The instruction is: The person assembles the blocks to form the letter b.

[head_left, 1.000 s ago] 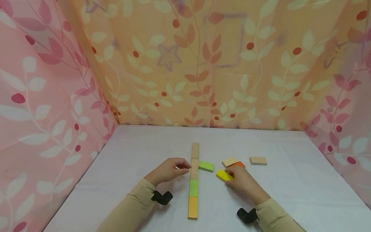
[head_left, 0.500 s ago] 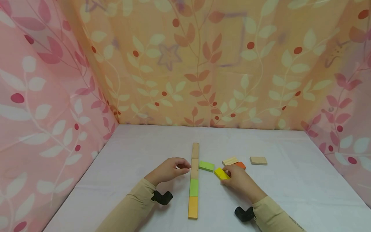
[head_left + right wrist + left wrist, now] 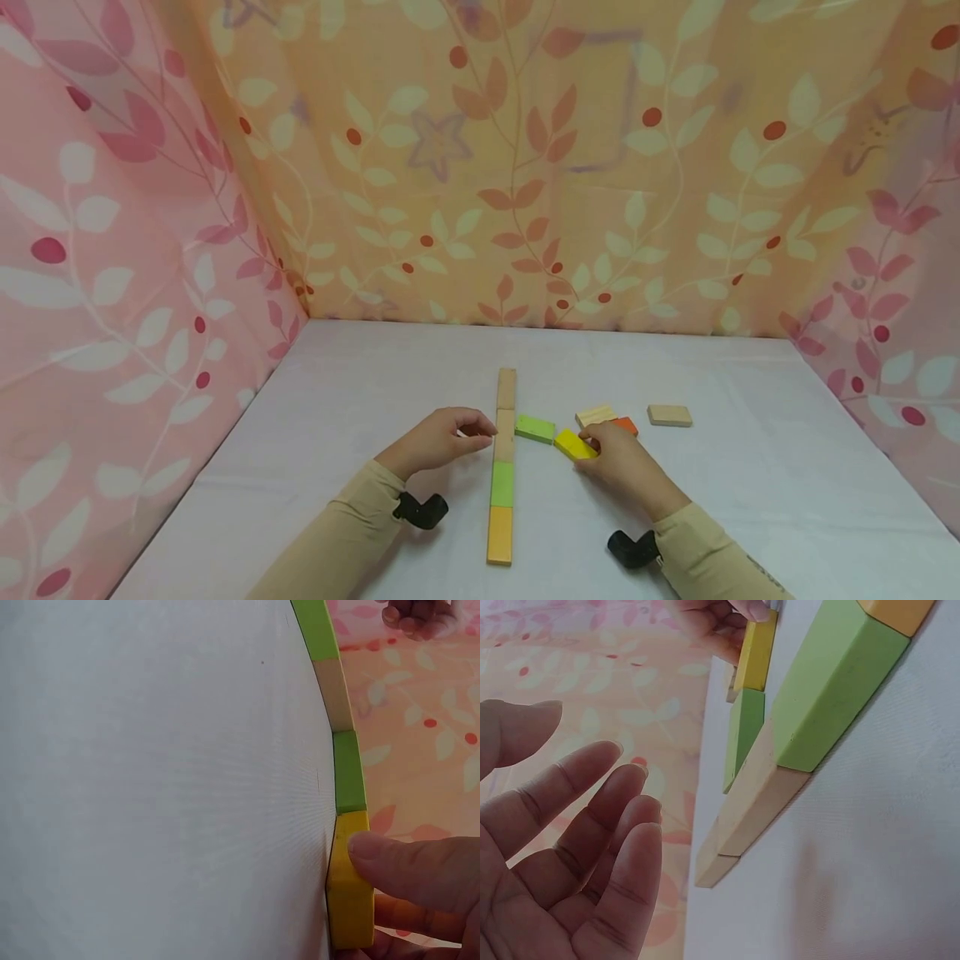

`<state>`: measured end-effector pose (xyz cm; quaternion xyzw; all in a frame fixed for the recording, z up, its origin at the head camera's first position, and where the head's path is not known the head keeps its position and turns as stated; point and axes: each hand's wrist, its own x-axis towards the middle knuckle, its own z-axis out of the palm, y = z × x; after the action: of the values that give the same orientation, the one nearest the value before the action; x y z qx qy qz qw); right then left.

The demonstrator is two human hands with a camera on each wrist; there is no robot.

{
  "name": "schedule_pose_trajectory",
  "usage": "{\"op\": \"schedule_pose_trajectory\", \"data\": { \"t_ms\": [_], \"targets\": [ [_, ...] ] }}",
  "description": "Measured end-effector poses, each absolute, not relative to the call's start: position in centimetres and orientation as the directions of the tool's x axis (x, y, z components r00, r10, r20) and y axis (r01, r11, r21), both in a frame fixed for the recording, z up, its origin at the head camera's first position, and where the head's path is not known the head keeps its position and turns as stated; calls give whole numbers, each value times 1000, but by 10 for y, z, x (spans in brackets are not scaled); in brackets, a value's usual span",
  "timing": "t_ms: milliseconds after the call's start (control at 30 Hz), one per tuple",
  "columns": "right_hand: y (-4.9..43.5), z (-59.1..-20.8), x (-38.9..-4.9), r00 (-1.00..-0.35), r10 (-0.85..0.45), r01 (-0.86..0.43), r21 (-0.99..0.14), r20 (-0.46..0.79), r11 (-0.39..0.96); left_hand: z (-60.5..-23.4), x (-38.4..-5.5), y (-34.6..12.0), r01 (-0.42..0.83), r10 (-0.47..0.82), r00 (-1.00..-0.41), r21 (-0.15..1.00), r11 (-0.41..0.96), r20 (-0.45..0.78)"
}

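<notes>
My right hand [image 3: 622, 461] pinches a yellow block [image 3: 574, 445] between thumb and fingers. In the right wrist view the thumb lies on this yellow block [image 3: 349, 900], whose end meets a green block [image 3: 349, 772]. That green block [image 3: 535, 428] lies flat, its other end at a straight column of blocks. From far to near, the column has two plain wooden blocks [image 3: 504, 437], a green block [image 3: 502, 484] and an orange-yellow block [image 3: 500, 536]. Left of the column hovers my left hand [image 3: 442, 440], fingers loosely bent and holding nothing, as the left wrist view of this hand [image 3: 570, 855] shows.
Behind the right hand lie a plain wooden block [image 3: 596, 415] and a partly hidden orange block [image 3: 626, 426]. Another wooden block [image 3: 670, 415] sits farther right on the white table [image 3: 360, 375]. Patterned cloth [image 3: 480, 167] hangs at the back and both sides.
My right hand has moved the yellow block left, and its end now meets the green block's right end. The left hand stays in place.
</notes>
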<state>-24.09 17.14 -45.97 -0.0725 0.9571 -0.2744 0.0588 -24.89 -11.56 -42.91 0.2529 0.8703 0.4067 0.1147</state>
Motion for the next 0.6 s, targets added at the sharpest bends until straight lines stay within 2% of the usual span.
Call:
{"op": "schedule_pose_trajectory", "data": {
  "t_ms": [600],
  "targets": [
    [170, -458, -243, -983, -183, -144, -514, -26, 846, -430, -249, -115, 345, 543, -840, 770, 537, -3]
  ]
}}
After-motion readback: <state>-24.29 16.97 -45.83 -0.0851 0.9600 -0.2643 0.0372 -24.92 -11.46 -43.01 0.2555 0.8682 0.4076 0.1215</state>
